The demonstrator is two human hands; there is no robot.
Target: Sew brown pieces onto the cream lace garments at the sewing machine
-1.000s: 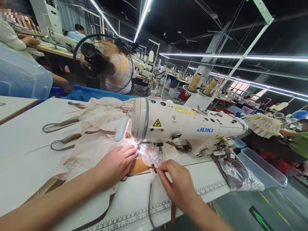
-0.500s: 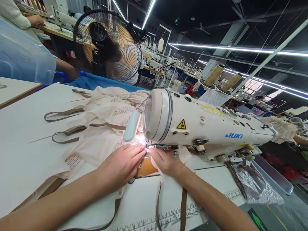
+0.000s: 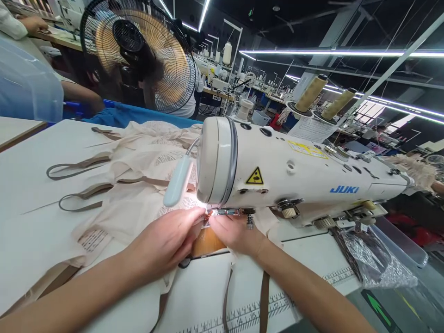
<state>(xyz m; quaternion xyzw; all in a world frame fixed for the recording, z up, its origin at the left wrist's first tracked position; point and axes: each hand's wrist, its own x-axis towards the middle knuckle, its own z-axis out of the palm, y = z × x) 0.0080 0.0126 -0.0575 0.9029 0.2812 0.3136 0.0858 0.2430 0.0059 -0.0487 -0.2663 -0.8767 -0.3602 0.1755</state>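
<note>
My left hand (image 3: 175, 233) is closed at the needle area of a white sewing machine (image 3: 263, 175), its fingers curled and pinching the edge of a pale beige lace garment (image 3: 132, 201). Opposite it, my right hand (image 3: 239, 233) is closed on the same cloth just right of the needle, fingertips partly hidden under the machine head. The lamp (image 3: 178, 181) lights the fingertips brightly. Below the hands shows an orange-brown plate (image 3: 208, 243). A brown strap (image 3: 264, 300) hangs from the cloth toward the table's front edge. The stitching point itself is too small to make out.
More beige pieces with brown straps (image 3: 79, 166) spread over the white table on the left. A ruler strip (image 3: 256, 317) runs along the front edge. Behind stands a black fan (image 3: 138, 55); a co-worker's hand (image 3: 33, 24) is at far left. A plastic bag (image 3: 378, 263) lies at right.
My left fingers, stretched flat over the cloth before, are now curled in a pinch. The right hand keeps close to the needle. The whole view has shifted slightly.
</note>
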